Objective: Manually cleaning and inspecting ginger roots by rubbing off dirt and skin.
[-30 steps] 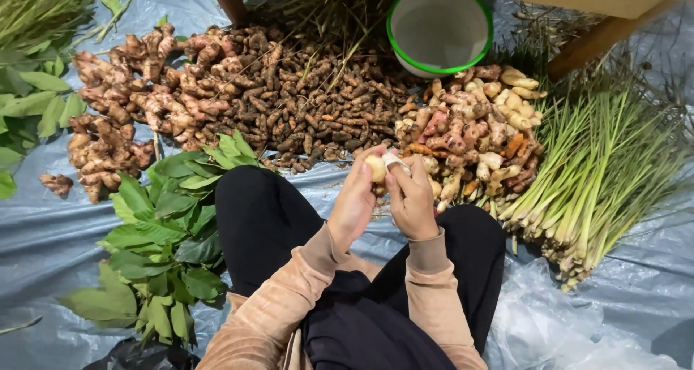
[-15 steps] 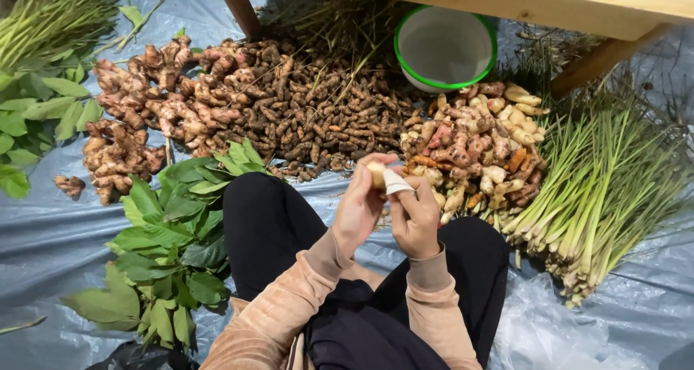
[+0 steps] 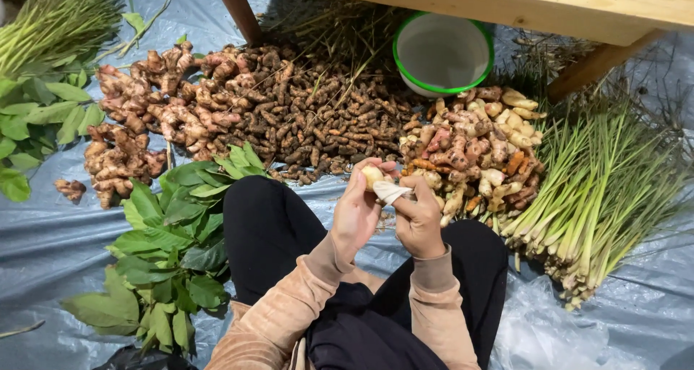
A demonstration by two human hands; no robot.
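Currently mid-peel: left hand [image 3: 356,214] fingers pinching small pale root [image 3: 372,175], right hand [image 3: 419,218] fingers clamped on pale blade-like tool [image 3: 391,191] against it. Mixed rhizome pile [image 3: 473,153] just beyond fingertips. Likely next: rotate root, expose unpeeled side.

Root piles [image 3: 463,153] ahead block reach; bare tarp [image 3: 50,247] lies left.

A single head-worn camera looked steeply down from above the seated person. The knees and forearms filled the lower centre at close range. The view faced forward over a grey plastic sheet [image 3: 43,247] toward a wooden bench [image 3: 549,5] along the upper edge.
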